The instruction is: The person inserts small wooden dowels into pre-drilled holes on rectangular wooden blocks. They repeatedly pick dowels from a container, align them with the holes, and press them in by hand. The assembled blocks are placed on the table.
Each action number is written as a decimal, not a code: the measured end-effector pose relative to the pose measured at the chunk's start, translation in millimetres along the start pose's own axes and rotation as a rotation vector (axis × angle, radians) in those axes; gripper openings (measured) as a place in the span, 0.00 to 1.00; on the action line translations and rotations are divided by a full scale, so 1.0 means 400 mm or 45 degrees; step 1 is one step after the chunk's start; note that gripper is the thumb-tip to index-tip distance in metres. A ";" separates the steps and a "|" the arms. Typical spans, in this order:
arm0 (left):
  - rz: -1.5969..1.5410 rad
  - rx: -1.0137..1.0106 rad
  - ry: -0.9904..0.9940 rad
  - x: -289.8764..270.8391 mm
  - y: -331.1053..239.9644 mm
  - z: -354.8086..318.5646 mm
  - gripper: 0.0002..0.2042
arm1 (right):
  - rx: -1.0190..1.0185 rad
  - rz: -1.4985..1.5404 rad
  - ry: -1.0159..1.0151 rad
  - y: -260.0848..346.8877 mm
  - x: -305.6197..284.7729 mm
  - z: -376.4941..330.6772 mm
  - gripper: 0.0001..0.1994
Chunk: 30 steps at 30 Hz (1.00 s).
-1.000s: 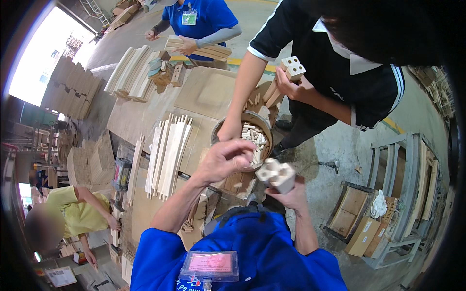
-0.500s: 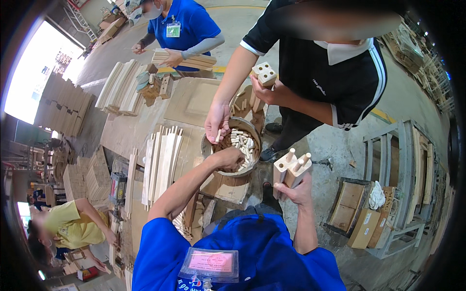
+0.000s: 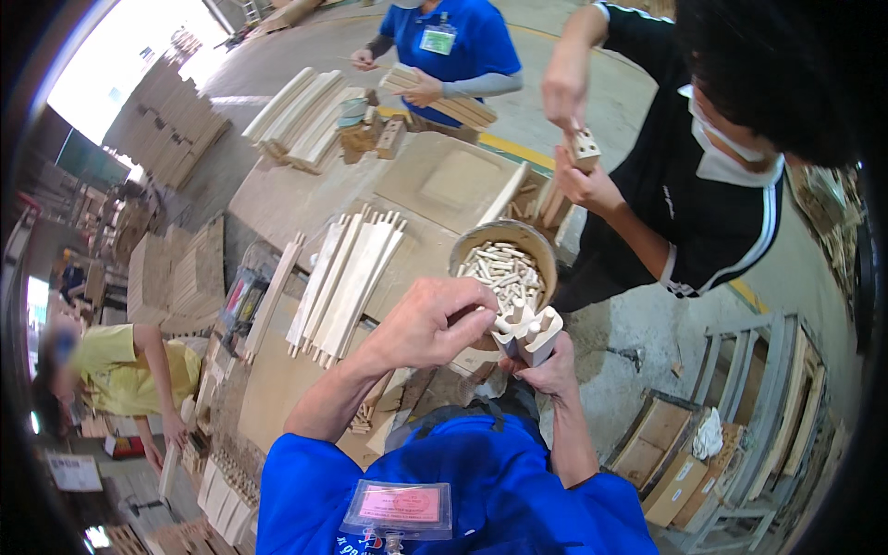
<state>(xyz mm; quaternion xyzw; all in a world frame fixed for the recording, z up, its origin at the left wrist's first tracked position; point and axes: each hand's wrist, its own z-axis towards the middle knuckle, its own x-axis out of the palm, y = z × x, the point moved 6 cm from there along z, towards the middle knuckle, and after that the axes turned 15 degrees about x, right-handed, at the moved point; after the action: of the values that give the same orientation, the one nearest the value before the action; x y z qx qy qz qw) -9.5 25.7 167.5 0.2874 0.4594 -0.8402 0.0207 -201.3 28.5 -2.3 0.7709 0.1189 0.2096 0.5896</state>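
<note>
My right hand point(image 3: 553, 372) grips a pair of pale wooden blocks point(image 3: 529, 344) from below, held upright in front of me. Short dowels stand in holes in their top ends. My left hand point(image 3: 427, 322) is closed in a pinch beside the blocks' tops, with a wooden dowel point(image 3: 480, 314) at its fingertips, partly hidden by them. Just beyond both hands is a round bucket point(image 3: 548, 248) holding many loose dowels point(image 3: 499, 268).
Slatted wooden pieces point(image 3: 344, 282) lie on the worktable point(image 3: 277, 199), left of the bucket. Across it, a co-worker in black point(image 3: 638, 185) handles a drilled block point(image 3: 585, 148). Another in blue point(image 3: 462, 46) holds wood strips. At right stand a metal frame point(image 3: 740, 370) and cardboard box point(image 3: 673, 488).
My left hand has come out of the bucket to the blocks' tops. My right hand has brought the blocks inward. The co-worker in black has moved a hand from the bucket to their block.
</note>
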 end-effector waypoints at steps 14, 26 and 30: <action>0.243 -0.055 -0.543 -0.021 -0.004 -0.207 0.05 | -0.335 -0.539 -0.139 0.070 0.167 0.000 0.29; 0.173 -0.087 -0.499 -0.008 0.033 -0.191 0.05 | -0.252 -0.482 -0.208 0.064 0.168 -0.008 0.29; 0.062 0.102 -0.357 0.008 0.057 -0.151 0.13 | -0.155 -0.385 -0.182 0.048 0.119 -0.004 0.30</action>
<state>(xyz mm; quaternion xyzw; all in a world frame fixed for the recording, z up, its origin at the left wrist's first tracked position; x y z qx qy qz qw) 22.6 60.5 123.5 0.1788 0.4112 -0.8890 0.0934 -161.0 45.0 25.2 0.7200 0.1785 0.0700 0.6670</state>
